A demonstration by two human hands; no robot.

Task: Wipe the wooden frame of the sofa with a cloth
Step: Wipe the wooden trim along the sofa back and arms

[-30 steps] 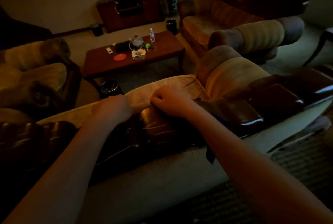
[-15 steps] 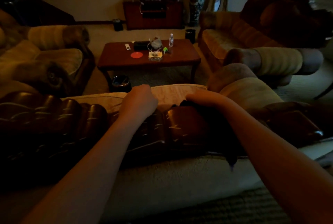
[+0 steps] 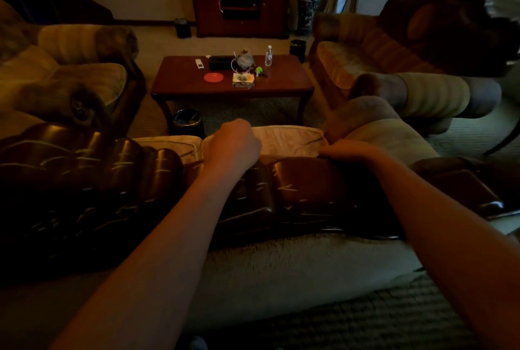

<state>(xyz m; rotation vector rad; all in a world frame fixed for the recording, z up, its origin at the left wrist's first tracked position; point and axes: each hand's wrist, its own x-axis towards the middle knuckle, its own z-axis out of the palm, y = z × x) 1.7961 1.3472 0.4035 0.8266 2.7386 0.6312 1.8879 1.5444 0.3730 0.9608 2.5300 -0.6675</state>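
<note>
Glossy carved wooden frame [image 3: 306,186] under both hands.

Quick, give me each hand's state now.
Left hand: closed fist on the carved wooden frame.
Right hand: flat on the frame; cloth not visible.

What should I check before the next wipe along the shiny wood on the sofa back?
1. Left hand steadying the top of the wooden frame: ok, closed in a fist there.
2. Right hand on the frame: ok, pressed at its top edge.
3. Cloth under the right hand: cannot tell, too dark.
4. Wood ahead, towards the right end: ok, nothing lies on it.
5. Seat cushion out of the way: ok, beyond the frame.
</note>
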